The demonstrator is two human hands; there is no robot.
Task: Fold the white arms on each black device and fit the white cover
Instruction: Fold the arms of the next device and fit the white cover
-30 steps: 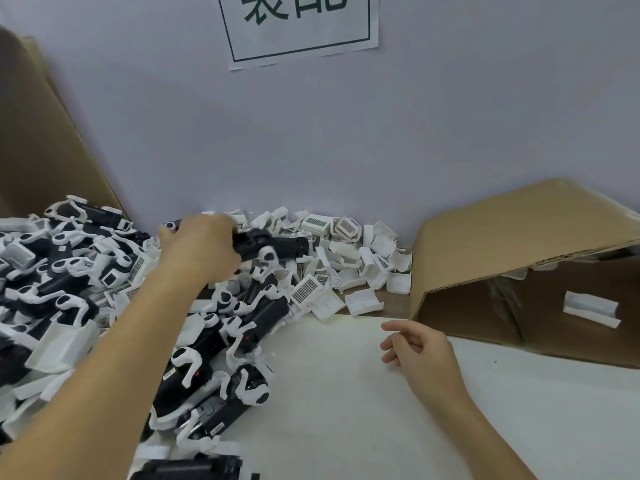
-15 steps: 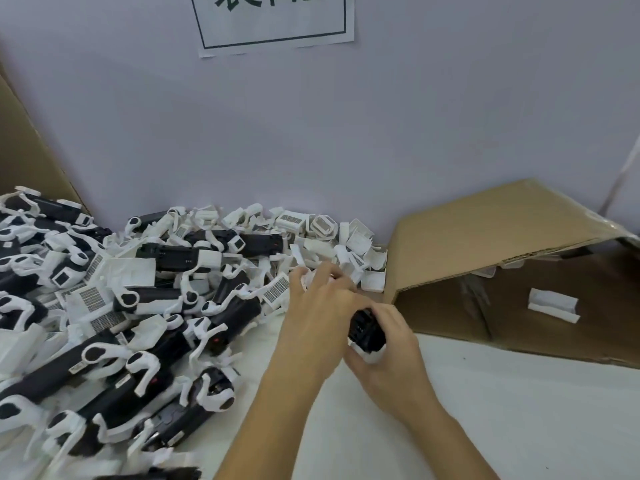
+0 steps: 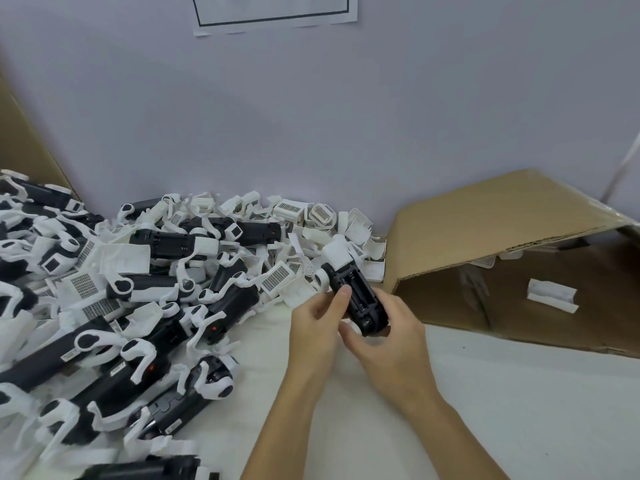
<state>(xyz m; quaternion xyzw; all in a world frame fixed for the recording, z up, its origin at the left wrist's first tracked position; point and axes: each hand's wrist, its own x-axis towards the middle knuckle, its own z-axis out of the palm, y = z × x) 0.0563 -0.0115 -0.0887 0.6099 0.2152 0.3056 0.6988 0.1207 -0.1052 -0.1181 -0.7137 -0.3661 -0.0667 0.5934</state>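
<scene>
**Black device held in both hands at table centre**

The black device (image 3: 358, 299) is held just above the white table (image 3: 502, 410), in front of the pile and beside the cardboard box. It is a long black body lying at a slant, far end up and to the left. Its upper face is an open recess with ribbed slots showing. A white block (image 3: 337, 255) sits at the far end, with a white arm (image 3: 320, 277) on the left side beside it. No cover is on the open recess.

The left hand (image 3: 317, 327) grips the device from the left, thumb pressed on the edge of the recess. The right hand (image 3: 391, 336) is curled round the near end from below and the right, fingers wrapped under the body.

Against half a second ago, the device is raised higher and turned so that its full length and open face show; then only its black end showed between the hands. Both hands have kept their grip.

To the left a pile of devices (image 3: 138, 313) covers the table, black bodies with white arms spread out. Behind it, against the pale wall (image 3: 311, 116), lies a heap of white covers (image 3: 322, 223). The cardboard box (image 3: 519, 251) lies on its side at the right, mouth open, with one white part (image 3: 552, 294) inside. A paper sign (image 3: 273, 12) hangs on the wall.
</scene>
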